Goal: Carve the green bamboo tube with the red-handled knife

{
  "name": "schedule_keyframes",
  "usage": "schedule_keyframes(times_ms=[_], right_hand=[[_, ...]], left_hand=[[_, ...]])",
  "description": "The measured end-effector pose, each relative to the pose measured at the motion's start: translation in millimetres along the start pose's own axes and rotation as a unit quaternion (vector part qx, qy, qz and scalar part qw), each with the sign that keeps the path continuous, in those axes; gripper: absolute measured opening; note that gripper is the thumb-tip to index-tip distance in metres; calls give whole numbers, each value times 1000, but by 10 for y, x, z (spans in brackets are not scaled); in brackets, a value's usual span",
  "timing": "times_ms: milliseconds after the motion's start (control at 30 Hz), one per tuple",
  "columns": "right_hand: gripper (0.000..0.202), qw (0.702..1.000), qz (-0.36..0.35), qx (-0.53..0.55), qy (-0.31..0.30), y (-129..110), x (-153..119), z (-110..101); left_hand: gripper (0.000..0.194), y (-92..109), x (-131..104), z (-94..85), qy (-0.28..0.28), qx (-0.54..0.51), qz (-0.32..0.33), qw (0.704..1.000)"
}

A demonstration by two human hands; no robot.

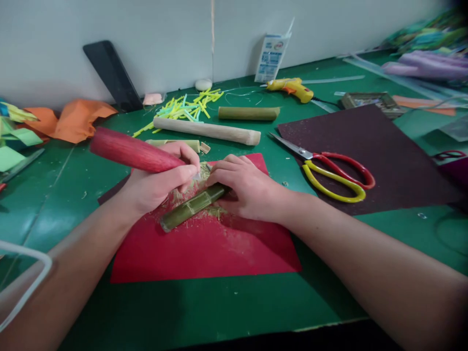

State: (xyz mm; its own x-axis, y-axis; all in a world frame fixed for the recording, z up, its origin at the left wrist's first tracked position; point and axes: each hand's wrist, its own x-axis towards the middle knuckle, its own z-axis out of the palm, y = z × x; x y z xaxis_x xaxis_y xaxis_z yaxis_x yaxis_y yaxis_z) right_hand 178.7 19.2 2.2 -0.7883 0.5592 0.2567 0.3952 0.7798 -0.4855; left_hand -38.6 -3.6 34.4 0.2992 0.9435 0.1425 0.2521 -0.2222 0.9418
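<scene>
My left hand (157, 187) is closed around a carving knife (131, 152) with a thick red handle. Its short metal tip pokes out past my fingers toward the shavings; the blade's full shape is hidden. My right hand (250, 187) grips the far end of a green bamboo piece (193, 207) that slants across the mat. The bamboo has a node ring and carved lines on its surface, and its far end is covered by my fingers. Fine bamboo shavings (179, 195) lie under and around both hands on a red sheet (204, 258).
Scissors (318, 168) with red and yellow handles rest right of my hand, partly on a dark sheet (395, 161). Behind lie a pale stick (208, 130), a bamboo length (248, 113), yellow strips (183, 107) and a yellow glue gun (290, 89). A phone (113, 75) leans on the wall.
</scene>
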Motion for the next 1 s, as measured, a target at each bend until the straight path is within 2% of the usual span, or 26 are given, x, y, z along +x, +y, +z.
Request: schedule_keyframes(times_ms=[167,267,367,467,733,1000], right_hand=[[27,999,3,39,4,65,-27,31],[27,999,10,50,8,46,-26,34],[34,998,21,59,-14,27,-20,10],[32,997,28,63,-29,35,-17,-6],[32,996,23,89,-11,59,-20,17],[30,995,17,98,-14,65,-25,-2]], left_hand=[[11,-88,-101,40,-39,-4,-35,999],[11,-120,-118,76,-40,13,-12,999],[4,-113,-120,71,-40,58,12,997],[2,-78,-136,55,-45,105,23,993],[3,36,-156,54,-56,203,48,976],[7,-32,-156,12,-80,168,78,980]])
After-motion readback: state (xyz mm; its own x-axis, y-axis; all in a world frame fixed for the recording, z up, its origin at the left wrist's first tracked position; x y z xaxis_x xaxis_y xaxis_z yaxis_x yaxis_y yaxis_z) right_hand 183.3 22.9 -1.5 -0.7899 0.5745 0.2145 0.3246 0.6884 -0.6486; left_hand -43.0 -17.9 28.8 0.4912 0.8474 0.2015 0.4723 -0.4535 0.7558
